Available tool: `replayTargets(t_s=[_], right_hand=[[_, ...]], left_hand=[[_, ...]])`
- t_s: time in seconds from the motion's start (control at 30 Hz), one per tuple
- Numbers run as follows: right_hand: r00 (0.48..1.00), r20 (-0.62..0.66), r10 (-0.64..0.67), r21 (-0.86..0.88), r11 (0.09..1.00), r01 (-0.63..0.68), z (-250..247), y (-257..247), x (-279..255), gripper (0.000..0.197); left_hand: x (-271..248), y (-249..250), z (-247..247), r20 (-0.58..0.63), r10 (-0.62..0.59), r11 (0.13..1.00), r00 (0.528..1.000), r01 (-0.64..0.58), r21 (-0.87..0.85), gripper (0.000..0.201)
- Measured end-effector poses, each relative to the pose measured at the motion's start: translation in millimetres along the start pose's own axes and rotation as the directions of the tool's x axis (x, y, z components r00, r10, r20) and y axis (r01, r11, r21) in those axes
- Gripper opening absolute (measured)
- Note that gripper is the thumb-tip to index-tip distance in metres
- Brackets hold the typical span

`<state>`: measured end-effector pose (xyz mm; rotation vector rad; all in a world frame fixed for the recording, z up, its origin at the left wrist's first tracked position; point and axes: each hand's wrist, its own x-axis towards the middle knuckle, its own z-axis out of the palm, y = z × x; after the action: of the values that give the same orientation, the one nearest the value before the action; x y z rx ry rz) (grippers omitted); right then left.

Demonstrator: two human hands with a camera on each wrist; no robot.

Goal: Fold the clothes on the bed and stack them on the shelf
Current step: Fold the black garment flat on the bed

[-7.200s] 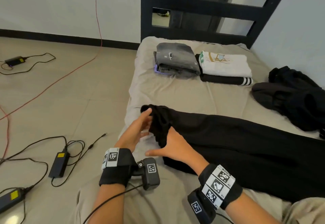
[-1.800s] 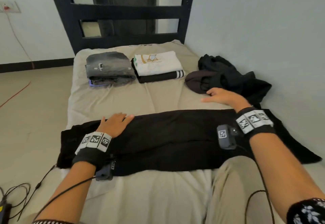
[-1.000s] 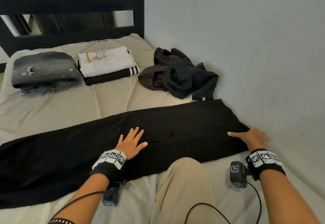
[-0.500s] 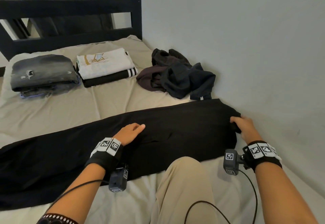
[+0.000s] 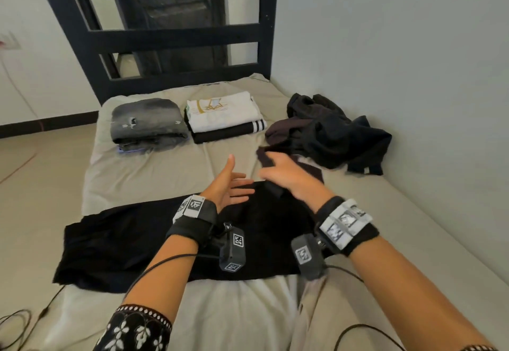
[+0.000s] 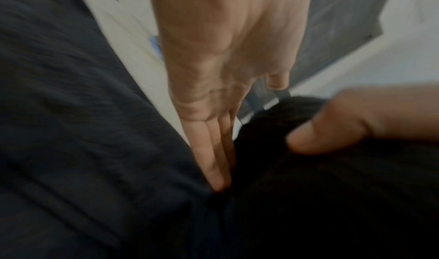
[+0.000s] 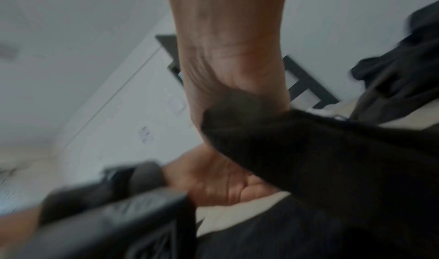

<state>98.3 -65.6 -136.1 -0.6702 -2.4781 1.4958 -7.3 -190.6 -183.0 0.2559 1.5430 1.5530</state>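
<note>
A bed under a beige sheet fills the middle, its right edge against a pale blue-grey wall. At its far edge stands a black slatted headboard. Left of the bed lies a beige tiled floor with a dark skirting board and cables at the near-left corner.

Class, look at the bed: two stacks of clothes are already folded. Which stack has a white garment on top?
The right-hand stack, nearer the wall: a white printed top lies on a black piece with white stripes. The left stack is grey on top.
</note>
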Motion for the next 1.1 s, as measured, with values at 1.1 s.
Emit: replayTargets(t_s=[1.1], right_hand=[[0.926,0.355,0.13,-0.361,0.933,0.008,135.6,60.8,25.4,0.064]], left_hand=[[25.0,-64.0,-148.0,-0.489,0.162,0.727,0.857,0.231,0.646,0.045]])
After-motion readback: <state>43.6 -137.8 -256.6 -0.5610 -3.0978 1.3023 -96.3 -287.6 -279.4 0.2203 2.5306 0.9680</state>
